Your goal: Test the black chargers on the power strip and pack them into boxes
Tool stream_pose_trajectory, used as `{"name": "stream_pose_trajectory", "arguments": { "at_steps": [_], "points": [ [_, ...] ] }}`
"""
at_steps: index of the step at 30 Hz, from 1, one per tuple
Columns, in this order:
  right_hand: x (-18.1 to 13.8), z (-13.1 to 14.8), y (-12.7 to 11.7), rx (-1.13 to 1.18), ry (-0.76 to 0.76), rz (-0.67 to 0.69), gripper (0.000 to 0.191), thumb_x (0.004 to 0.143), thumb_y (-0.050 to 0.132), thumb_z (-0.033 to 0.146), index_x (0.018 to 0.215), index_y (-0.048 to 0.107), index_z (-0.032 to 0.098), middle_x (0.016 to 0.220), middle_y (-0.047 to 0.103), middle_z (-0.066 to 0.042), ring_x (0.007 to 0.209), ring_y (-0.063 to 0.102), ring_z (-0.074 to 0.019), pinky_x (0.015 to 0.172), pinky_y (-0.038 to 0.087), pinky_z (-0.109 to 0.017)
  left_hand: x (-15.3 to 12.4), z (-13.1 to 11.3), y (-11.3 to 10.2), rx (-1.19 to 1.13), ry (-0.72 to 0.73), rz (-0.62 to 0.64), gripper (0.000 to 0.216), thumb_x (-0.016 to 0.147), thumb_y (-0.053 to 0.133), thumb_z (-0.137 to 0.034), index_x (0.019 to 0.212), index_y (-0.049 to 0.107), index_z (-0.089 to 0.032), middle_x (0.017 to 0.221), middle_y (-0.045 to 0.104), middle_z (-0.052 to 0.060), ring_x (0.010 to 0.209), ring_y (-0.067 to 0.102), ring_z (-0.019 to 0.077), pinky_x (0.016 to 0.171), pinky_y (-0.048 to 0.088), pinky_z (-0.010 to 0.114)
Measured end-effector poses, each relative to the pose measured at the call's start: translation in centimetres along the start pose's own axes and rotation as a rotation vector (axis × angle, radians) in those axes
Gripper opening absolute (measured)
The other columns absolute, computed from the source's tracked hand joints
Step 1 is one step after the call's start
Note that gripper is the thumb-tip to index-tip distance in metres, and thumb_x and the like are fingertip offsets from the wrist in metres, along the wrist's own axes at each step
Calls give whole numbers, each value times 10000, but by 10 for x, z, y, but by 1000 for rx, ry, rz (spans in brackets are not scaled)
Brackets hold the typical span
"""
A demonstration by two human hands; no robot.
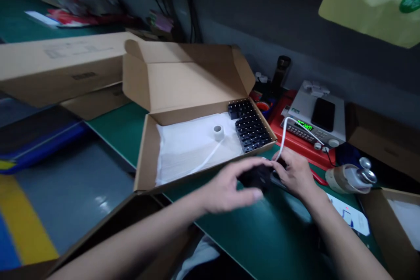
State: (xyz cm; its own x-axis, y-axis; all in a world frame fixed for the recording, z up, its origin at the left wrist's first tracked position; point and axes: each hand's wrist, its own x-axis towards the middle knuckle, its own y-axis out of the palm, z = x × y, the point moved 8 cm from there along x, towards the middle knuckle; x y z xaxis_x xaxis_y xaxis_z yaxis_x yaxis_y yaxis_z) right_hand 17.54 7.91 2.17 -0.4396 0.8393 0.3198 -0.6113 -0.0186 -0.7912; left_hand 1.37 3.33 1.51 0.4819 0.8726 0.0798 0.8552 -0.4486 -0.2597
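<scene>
While the right hand [293, 171] pinched a black plastic part [255, 178] where a white cable [282, 140] met it, the left hand [228, 185] stayed loosely open, its fingers [253, 194] curved against the part's near side. Holding the part low over the table [249, 223], with both hands close together, looked like a steady way to work on something so small. The part was just in front of an open cardboard box [197, 79], near the table's far-right side. The box held a white sheet [193, 148], a roll of white tape [218, 132] and rows of black connector blocks [251, 124] in one corner. Beyond it, a digital meter [305, 133] sat on a red tray [297, 151], with a smartphone [323, 113] on top and a dark bottle [280, 72] behind. Below the table's left edge, a yellow stripe [22, 232] crossed the floor [75, 188].
</scene>
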Motion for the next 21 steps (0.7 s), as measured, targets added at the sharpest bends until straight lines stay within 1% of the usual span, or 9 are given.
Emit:
{"name": "stream_pose_trajectory", "arguments": {
  "at_steps": [2, 4, 5, 7, 8, 10, 14, 18, 21],
  "points": [
    [1, 0, 5, -88, -16, 17, 203, 967, 589, 352, 828, 625, 208, 771, 649, -27, 712, 610, -179, 656, 446, -301, 11, 16, -65, 2, -129, -152, 624, 837, 637, -317, 1435, 473, -254, 1326, 634, 94, 1011, 686, 216, 882, 569, 353],
    [-1, -2, 8, -142, -13, 50, 228, 972, 580, 372, 814, 611, 211, 754, 629, -19, 683, 595, -175, 639, 431, -300, 27, 34, -125, 98, -275, -302, 715, 786, 664, -240, 1461, 427, -239, 1214, 666, 94, 877, 685, 189, 778, 574, 308],
    [-2, -3, 10, -162, -13, 64, 235, 973, 574, 377, 808, 603, 213, 748, 619, -16, 670, 588, -174, 634, 427, -302, 36, 44, -150, 174, -363, -355, 733, 756, 672, -201, 1447, 430, -214, 1137, 683, 98, 826, 680, 186, 730, 566, 291],
    [-4, -3, 13, -189, -12, 81, 238, 976, 566, 383, 810, 593, 214, 752, 611, -13, 656, 580, -174, 625, 423, -306, 56, 66, -181, 338, -556, -340, 740, 718, 687, -165, 1416, 442, -155, 982, 698, 105, 745, 670, 193, 670, 545, 285],
    [-4, -3, 14, -195, -12, 79, 234, 978, 564, 383, 819, 594, 213, 758, 610, -12, 655, 581, -175, 622, 423, -308, 67, 75, -189, 396, -627, -300, 725, 702, 699, -160, 1388, 466, -133, 922, 697, 102, 717, 667, 200, 655, 539, 291],
    [-6, -2, 16, -190, -18, 65, 226, 987, 560, 379, 844, 604, 210, 773, 616, -16, 665, 591, -179, 622, 427, -311, 90, 90, -192, 454, -698, -200, 658, 666, 730, -158, 1298, 553, -116, 846, 690, 86, 696, 669, 212, 659, 541, 306],
    [-7, 2, 17, -155, -43, 29, 213, 1012, 539, 359, 885, 609, 204, 813, 634, -27, 697, 614, -178, 638, 437, -310, 129, 107, -182, 501, -715, -70, 463, 585, 782, -140, 1039, 691, -128, 718, 659, 44, 729, 684, 244, 707, 564, 344],
    [-9, 4, 17, -145, -53, 16, 202, 1018, 538, 342, 884, 595, 202, 830, 638, -31, 707, 617, -173, 644, 435, -304, 150, 124, -171, 555, -757, -16, 319, 519, 803, -93, 825, 710, -98, 620, 626, 53, 758, 699, 294, 741, 581, 402],
    [-9, 4, 18, -158, -57, 7, 198, 1024, 527, 340, 895, 594, 205, 849, 643, -40, 714, 613, -178, 640, 421, -304, 153, 134, -164, 524, -766, -24, 314, 534, 790, -75, 832, 697, -108, 638, 637, 38, 759, 704, 273, 735, 598, 381]
  ]
}}
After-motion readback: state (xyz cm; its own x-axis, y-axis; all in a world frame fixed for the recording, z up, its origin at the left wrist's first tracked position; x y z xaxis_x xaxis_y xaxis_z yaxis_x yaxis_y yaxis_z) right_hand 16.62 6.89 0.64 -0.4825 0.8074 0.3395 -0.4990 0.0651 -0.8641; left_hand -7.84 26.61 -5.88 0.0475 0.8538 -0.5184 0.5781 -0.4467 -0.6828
